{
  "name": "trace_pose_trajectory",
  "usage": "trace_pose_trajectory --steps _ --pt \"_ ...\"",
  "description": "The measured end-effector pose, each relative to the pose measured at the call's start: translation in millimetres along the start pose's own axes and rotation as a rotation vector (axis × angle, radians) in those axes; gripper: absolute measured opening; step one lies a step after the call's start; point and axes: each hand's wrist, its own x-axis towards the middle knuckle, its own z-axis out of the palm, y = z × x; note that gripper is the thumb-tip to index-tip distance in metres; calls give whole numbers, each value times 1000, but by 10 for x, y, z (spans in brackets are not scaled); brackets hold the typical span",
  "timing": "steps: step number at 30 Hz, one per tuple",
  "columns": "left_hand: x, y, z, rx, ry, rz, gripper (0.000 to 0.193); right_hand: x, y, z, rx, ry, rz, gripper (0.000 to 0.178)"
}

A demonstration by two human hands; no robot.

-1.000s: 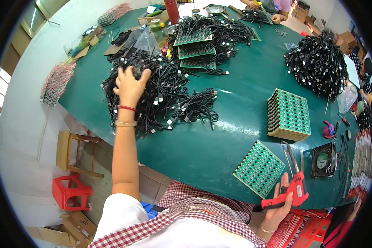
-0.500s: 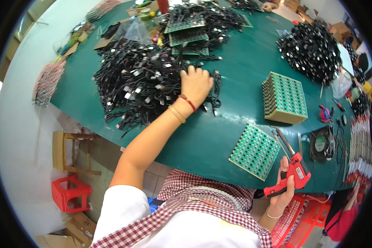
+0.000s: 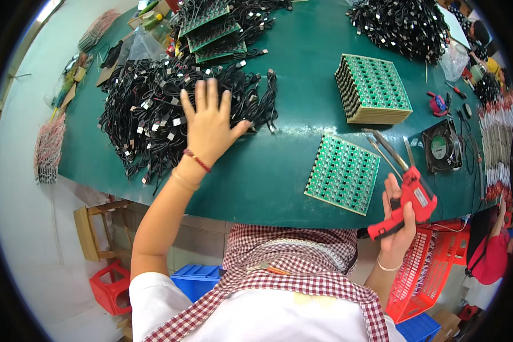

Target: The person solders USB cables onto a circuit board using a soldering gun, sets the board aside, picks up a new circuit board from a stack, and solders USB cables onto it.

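My left hand [image 3: 210, 126] is open with fingers spread, over the near edge of a heap of black USB cables [image 3: 148, 108] on the green table. Nothing shows in its grip. My right hand [image 3: 400, 219] is closed round the red and black handle of a soldering gun [image 3: 416, 196], whose metal tip points up and left over the table. Just left of that tip lies a flat green circuit board panel [image 3: 345, 174]. Behind it stands a tall stack of similar circuit board panels [image 3: 376, 85].
More panels [image 3: 214, 43] lie on the cables at the back left. Another cable heap [image 3: 402, 25] is at the far right. A black fan [image 3: 442, 147] and pink-handled tool [image 3: 438, 104] lie right. Below are a red stool [image 3: 111, 288] and red crate [image 3: 410, 273].
My left hand has moved left across the cable heap, and its fingers have spread from a curled pose. The soldering gun stays in my right hand. The whole view has shifted a little.
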Motion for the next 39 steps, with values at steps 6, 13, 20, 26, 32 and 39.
trace_pose_trajectory --steps 6,13,20,26,32,39 --pt "385 223 403 -438 30 277 66 224 80 103 -110 -42 76 63" --pt "349 606 -335 -432 65 230 61 -9 -99 -63 -116 40 61 41" --pt "-268 1253 -162 -672 -272 701 66 37 -89 -107 -5 -19 92 35" --pt "-365 1131 -455 -767 -378 582 66 -160 74 20 32 -62 184 40" --pt "1084 816 157 -709 33 -8 19 -129 103 63 61 -36 189 48" --pt "1463 906 721 -627 -203 -212 25 -186 153 22 27 1 108 68"
